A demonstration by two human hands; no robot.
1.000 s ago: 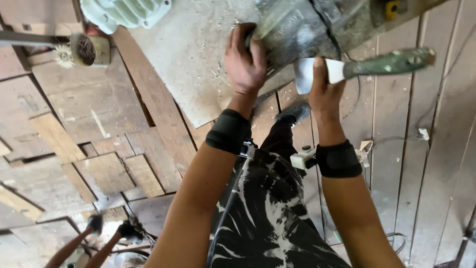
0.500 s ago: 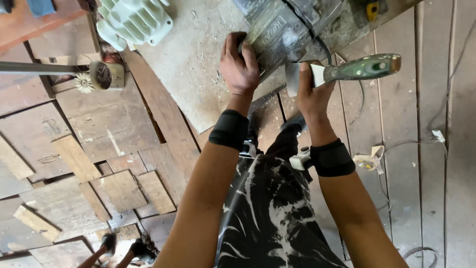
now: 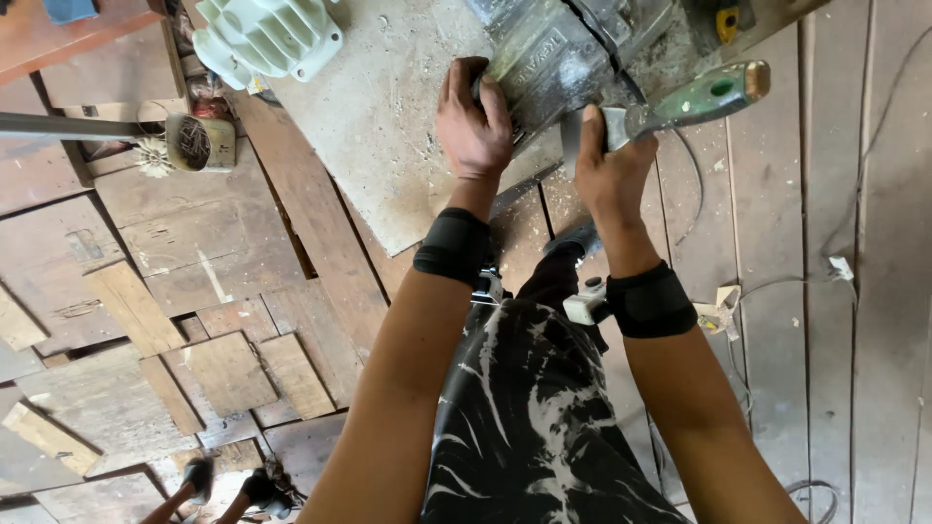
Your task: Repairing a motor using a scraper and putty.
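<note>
Since a second ago the view has slid down and to the right over the scene, so the pale green ribbed motor cover [image 3: 264, 37] now shows almost whole at the top, and the green-handled tool [image 3: 701, 99] has tipped from nearly level to a clear upward slant on its outer end.

Both hands sit at the near edge of a dusty grey board [image 3: 388, 126]. The left hand [image 3: 473, 121] is closed over the near corner of a grey metal machine block [image 3: 553, 58] — fingers curled on its side, thumb on top. Just to the right of that grip, the right hand [image 3: 610, 170] is wrapped around the metal end of the green-handled tool, whose handle runs away from the fist to the right and upward, ending in a brown tip. The tool's working end lies against the lower right edge of the machine block; its blade is hidden behind the hand.

Each wrist carries a black band, and a small white device [image 3: 585, 303] hangs beside the right one. Below the grips are black-and-white patterned trousers [image 3: 544, 417]. Left of the left hand lie worn wooden planks [image 3: 194, 320] and a round wire brush [image 3: 199, 144] on a metal rod.
</note>
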